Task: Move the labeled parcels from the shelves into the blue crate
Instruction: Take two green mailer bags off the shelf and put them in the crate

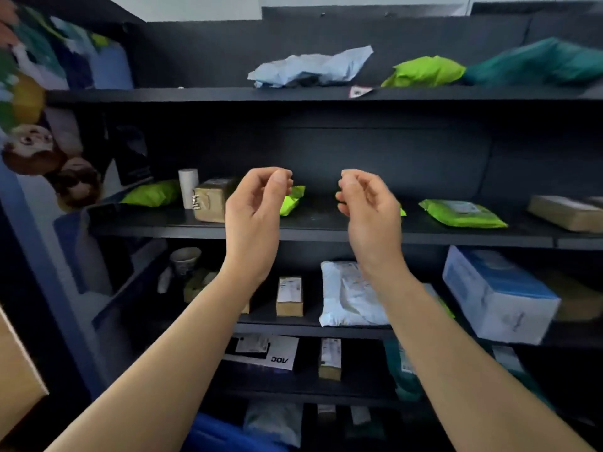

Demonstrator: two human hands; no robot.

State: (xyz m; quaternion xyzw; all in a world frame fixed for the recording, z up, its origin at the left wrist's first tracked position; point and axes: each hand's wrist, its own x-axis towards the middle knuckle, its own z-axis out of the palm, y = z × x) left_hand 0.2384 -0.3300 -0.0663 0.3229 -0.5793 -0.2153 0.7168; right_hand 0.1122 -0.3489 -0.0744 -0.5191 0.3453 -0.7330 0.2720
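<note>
Black shelves hold labelled parcels. On the middle shelf (326,231) lie a lime-green bag (292,200), partly hidden behind my left hand (253,210), another green bag (461,213), a third green bag (153,194) and a taped brown box (210,200). My right hand (368,210) is raised beside the left in front of this shelf. Both hands have their fingers curled in against the thumb and hold nothing. A blue shape (222,433) at the bottom edge may be the crate.
The top shelf carries a pale blue bag (310,68), a green bag (424,71) and a teal bag (535,62). Lower shelves hold a small brown box (289,296), a white bag (349,295) and a blue-white carton (496,295). A cardboard box (16,380) is at the left edge.
</note>
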